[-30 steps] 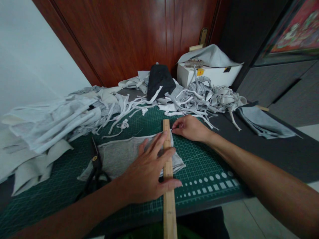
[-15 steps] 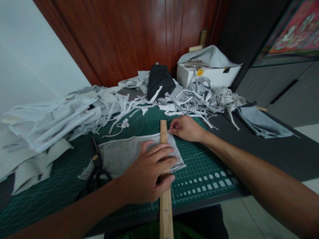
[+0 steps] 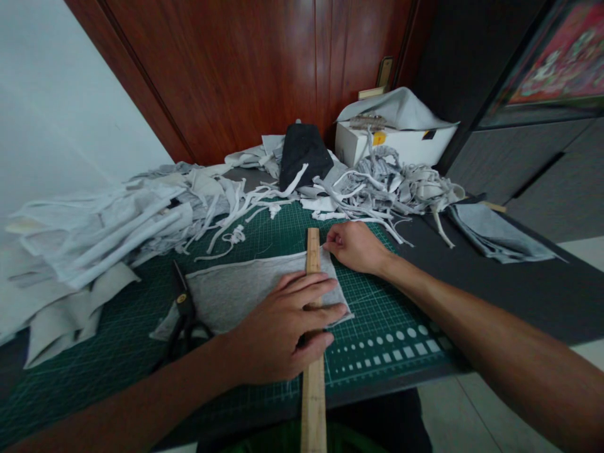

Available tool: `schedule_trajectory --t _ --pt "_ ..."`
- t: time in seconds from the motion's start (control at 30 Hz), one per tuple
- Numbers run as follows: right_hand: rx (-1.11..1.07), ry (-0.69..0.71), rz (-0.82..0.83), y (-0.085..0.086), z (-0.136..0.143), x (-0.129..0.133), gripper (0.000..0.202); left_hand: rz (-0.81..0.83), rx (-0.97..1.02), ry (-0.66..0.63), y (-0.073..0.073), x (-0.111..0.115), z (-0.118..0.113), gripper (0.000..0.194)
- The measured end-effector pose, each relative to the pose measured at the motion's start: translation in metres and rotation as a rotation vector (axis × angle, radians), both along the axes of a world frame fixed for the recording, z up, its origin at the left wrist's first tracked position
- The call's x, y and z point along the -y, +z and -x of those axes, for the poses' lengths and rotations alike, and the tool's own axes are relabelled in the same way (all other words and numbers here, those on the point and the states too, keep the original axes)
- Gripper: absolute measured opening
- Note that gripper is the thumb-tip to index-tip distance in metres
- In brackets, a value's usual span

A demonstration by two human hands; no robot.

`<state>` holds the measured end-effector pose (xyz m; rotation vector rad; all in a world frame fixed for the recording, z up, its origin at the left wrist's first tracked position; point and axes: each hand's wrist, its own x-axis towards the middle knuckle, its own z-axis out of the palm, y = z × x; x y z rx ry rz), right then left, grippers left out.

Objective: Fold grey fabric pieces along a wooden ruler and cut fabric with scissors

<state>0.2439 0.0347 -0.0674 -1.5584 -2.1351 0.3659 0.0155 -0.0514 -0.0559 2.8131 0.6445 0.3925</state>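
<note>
A wooden ruler (image 3: pixel 313 390) lies across a piece of grey cloth (image 3: pixel 236 290), its near end reaching past the table edge. My left hand (image 3: pixel 287 330) rests on the ruler and cloth with fingers stretched out and spread. At the cloth's far right corner, just right of the ruler's far end, my right hand (image 3: pixel 353 246) is closed in a pinch on the cloth edge. Black-handled scissors (image 3: pixel 183 302) lie over the cloth's left part, their handles partly behind my left forearm. Under it all is a green cutting mat (image 3: pixel 377 302) with grid lines.
Piled pale fabric (image 3: pixel 117 220) fills the left side. Cut strips and scraps (image 3: pixel 391 182) lie along the back, beside a black cloth piece (image 3: pixel 304 154) and a white box (image 3: pixel 401 143). Folded grey cloth (image 3: pixel 500 233) sits at the right. A wooden door (image 3: pixel 245 69) stands behind.
The ruler's far end has shifted slightly right over the cloth, and my left fingers have moved right with it. My right hand stays pinched at the corner, a touch further right.
</note>
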Motion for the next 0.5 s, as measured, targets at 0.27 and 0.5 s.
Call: schedule_trajectory --t 0.27,0.5 --pt "0.009 -0.026 -0.006 -0.0015 -0.0026 0.0005 0.011 0.002 0.001 -0.009 0.0002 -0.0011 -0.0025 0.041" --pt "0.020 -0.030 -0.018 -0.0019 -0.0067 0.0007 0.011 -0.004 -0.026 -0.007 -0.0016 -0.0011 -0.0038 0.042"
